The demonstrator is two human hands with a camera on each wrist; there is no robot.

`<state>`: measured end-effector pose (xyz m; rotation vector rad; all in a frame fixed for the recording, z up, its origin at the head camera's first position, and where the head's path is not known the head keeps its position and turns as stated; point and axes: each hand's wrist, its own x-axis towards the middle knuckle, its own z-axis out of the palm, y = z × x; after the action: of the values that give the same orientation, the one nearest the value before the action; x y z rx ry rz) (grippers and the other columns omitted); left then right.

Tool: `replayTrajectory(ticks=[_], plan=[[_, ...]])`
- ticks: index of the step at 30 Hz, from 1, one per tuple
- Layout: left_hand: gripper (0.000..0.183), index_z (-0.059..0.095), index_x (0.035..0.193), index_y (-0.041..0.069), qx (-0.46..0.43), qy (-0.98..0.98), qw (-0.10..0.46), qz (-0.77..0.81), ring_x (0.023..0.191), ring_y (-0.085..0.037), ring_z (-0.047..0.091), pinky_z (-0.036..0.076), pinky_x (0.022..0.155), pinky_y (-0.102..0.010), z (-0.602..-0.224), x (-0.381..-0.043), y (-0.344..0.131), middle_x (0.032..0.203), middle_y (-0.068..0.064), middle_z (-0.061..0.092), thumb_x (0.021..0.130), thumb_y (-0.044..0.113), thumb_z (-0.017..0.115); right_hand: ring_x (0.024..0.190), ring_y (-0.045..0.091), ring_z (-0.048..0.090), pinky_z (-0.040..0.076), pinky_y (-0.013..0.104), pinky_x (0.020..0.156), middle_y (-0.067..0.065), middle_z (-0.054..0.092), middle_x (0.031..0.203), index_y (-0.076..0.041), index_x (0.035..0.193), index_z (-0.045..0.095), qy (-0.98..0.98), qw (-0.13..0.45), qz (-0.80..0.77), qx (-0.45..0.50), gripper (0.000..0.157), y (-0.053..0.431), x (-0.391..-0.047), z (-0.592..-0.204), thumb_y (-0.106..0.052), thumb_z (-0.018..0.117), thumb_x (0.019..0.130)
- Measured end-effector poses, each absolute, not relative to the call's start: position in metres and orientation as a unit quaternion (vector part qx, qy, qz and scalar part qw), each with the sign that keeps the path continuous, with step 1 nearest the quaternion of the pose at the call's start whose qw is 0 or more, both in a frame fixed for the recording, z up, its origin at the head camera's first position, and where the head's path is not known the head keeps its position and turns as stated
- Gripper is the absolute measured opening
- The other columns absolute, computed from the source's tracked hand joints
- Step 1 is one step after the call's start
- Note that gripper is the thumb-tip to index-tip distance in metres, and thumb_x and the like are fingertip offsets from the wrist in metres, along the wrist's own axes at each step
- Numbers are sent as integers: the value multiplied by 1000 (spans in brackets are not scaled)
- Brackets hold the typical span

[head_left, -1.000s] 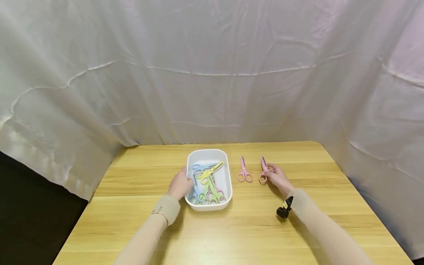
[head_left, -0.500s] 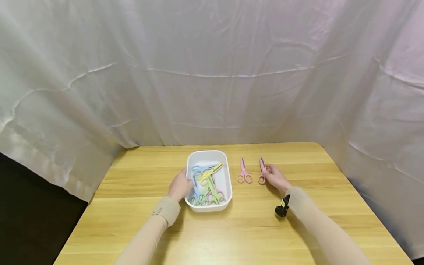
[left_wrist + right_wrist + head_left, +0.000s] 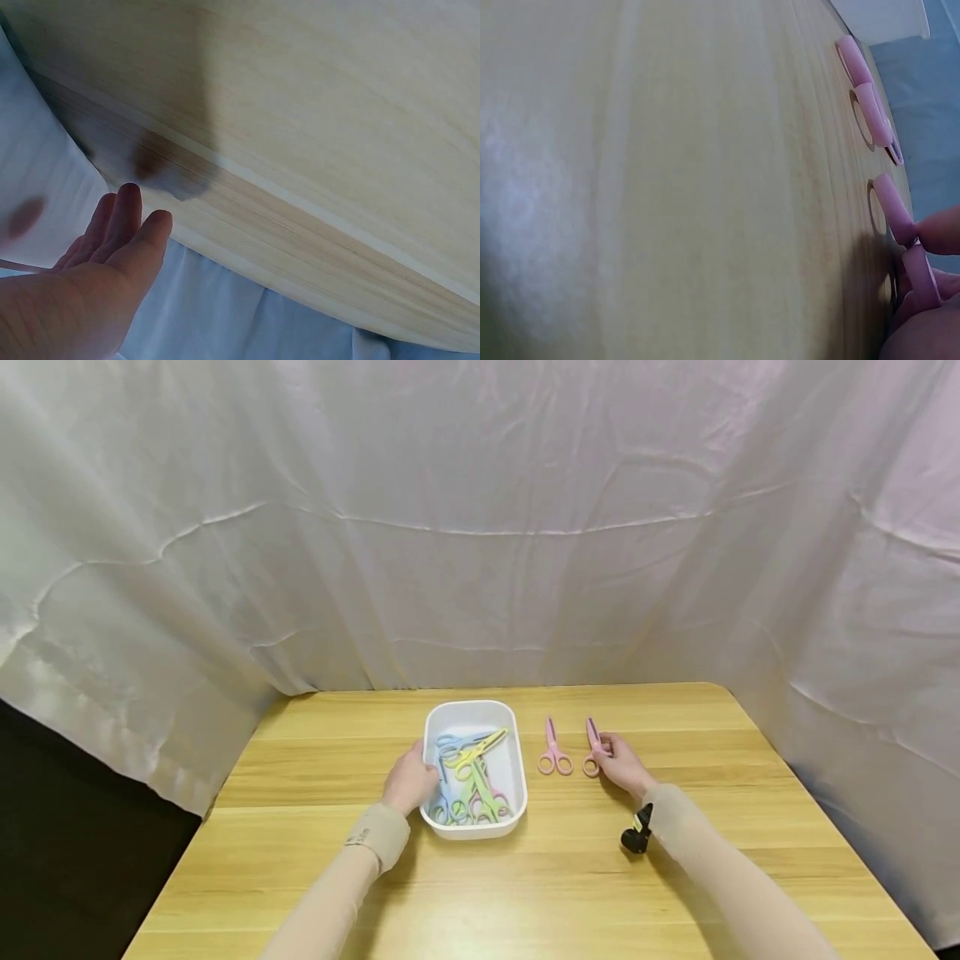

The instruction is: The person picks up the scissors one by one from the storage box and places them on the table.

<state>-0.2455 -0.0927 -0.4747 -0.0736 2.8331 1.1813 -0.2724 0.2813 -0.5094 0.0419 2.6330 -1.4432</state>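
Note:
In the head view my left hand (image 3: 408,781) holds the left wall of a white plastic bin (image 3: 471,832), its thumb over the rim and its fingers outside. Several scissors lie jumbled in the bin, among them yellow scissors (image 3: 489,742), green scissors (image 3: 482,782) and blue scissors (image 3: 444,800). To the bin's right, one pair of pink scissors (image 3: 553,750) lies flat, blades pointing away. My right hand (image 3: 624,766) pinches a second pair of pink scissors (image 3: 892,206) near its pivot, beside the first; the hand partly hides its handle.
A wooden table (image 3: 570,893) spreads under everything. Pale curtains (image 3: 480,585) hang close behind its far edge and along the sides. A small black camera (image 3: 636,835) sits at my right wrist.
My right hand has shifted slightly left, bringing the second pink scissors a little closer to the first pair. My left hand and the bin stay in place.

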Motion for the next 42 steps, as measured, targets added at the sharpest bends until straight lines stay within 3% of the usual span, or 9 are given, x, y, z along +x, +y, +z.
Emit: replayTrajectory(ticks=[13,18,25,35,42], plan=[[64,44,150,6,-22,920,42,389,98,-27,65,57,91,-46,-475,-246,-90,122,-16,68,87,5,53,119,41,50,38,59,112,33,51,127,13,149,29,892,58,-448,27,60,285,-275,-511,-14,50,100],[63,45,149,6,-24,920,40,388,99,-28,65,56,92,-46,-475,-246,-89,122,-16,68,87,6,53,105,34,53,46,47,95,26,55,115,12,148,34,906,40,-420,30,61,288,-276,-512,-18,56,99],[63,45,149,5,-22,920,39,390,102,-29,65,55,95,-48,-474,-246,-89,123,-17,67,87,5,53,86,19,55,45,25,75,16,58,102,13,146,36,895,39,-444,21,62,295,-277,-512,-21,59,99],[64,44,150,5,-22,922,38,385,100,-28,64,56,94,-47,-474,-247,-91,123,-17,67,86,5,53,81,14,54,51,22,68,10,57,100,13,148,32,859,93,-503,-2,74,309,-272,-506,-23,69,95],[64,42,152,7,-26,921,42,385,101,-28,65,56,94,-47,-476,-247,-93,125,-16,67,88,7,53,81,14,49,49,19,61,9,51,96,15,144,35,858,88,-506,-9,71,307,-272,-505,-18,71,92]])
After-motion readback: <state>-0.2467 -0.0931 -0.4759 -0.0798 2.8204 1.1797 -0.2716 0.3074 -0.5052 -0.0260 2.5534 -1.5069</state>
